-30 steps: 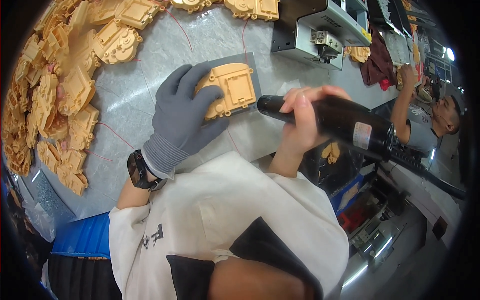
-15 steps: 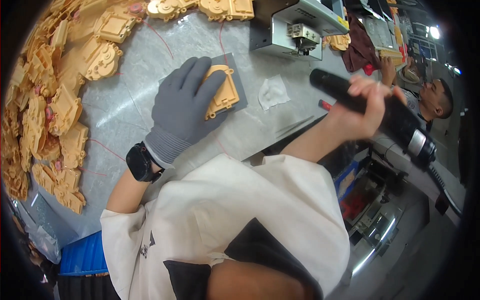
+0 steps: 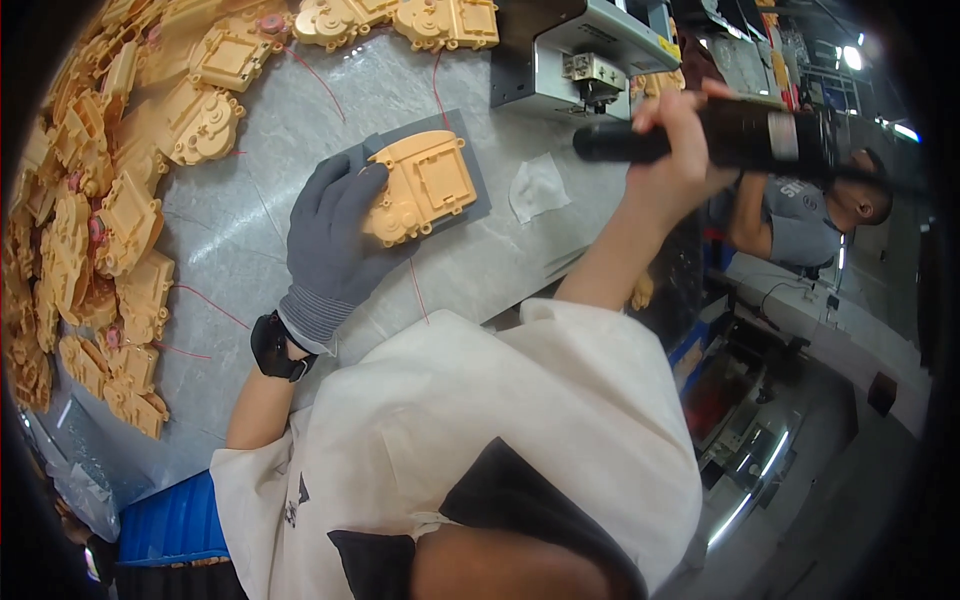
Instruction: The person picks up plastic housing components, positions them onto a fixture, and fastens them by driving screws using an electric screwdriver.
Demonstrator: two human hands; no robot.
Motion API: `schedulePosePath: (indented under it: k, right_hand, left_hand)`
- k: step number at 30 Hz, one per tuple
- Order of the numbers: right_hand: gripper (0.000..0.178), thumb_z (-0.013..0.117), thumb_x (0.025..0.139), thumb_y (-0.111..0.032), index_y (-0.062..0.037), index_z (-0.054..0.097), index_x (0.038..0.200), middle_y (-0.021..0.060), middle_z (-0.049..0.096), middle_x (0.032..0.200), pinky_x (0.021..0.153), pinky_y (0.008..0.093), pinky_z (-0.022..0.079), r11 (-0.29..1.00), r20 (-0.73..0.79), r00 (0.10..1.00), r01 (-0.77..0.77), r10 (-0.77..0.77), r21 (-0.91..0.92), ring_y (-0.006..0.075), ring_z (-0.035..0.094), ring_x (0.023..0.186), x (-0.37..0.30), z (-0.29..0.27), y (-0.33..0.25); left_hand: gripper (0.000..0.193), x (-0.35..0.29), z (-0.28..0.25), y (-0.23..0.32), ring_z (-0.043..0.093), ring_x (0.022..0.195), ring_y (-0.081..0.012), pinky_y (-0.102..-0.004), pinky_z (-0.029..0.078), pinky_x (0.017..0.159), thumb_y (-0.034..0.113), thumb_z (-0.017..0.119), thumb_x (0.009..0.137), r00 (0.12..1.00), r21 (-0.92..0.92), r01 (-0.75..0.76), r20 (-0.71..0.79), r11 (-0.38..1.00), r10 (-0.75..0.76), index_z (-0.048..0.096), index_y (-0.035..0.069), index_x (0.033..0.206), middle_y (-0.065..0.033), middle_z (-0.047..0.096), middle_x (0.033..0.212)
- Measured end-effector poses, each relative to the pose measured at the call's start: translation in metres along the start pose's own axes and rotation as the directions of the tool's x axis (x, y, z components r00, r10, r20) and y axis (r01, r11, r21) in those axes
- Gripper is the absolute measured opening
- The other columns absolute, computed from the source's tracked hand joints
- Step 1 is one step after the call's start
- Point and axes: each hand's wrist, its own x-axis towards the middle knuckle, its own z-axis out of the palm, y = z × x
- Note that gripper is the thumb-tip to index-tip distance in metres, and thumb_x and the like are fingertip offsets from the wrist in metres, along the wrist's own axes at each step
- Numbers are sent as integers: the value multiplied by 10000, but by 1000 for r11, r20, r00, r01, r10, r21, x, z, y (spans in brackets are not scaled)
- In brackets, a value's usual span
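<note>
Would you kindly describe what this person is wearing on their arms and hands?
The left hand wears a grey knit glove with a lighter ribbed cuff, and a black wristwatch sits just behind it. The right hand is bare, with no glove or watch. Wide, short sleeves of an off-white shirt leave both forearms uncovered.

only label i can spot is a pale band-shaped sticker (image 3: 783, 137) wrapped round the black power screwdriver (image 3: 720, 135), just past the raised right hand (image 3: 680, 150) gripping it, toward the cable end; no packages, signs or screens
</note>
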Motion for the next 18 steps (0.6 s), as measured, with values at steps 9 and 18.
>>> schedulePosePath:
  k: [9, 18]
  right_hand:
    - [356, 583, 674, 88, 38, 442, 996, 98, 533, 571, 518, 270, 471, 968, -122, 964, 243, -235, 57, 163, 512, 429, 41, -11, -1]
    - [276, 577, 673, 111, 58, 465, 919, 114, 503, 590, 471, 318, 453, 971, 108, 969, 231, -224, -63, 189, 494, 426, 37, 2, 8]
  left_hand:
    - [750, 11, 1, -3, 501, 1057, -331, -419, 431, 885, 233, 813, 541, 1000, -61, -27, -10, 998, 27, 471, 102, 1195, -83, 555, 1064]
    - [763, 8, -2, -1, 480, 1090, -322, -413, 423, 908, 237, 815, 534, 1000, -52, -16, -1, 999, 16, 468, 102, 1200, -89, 543, 1088]
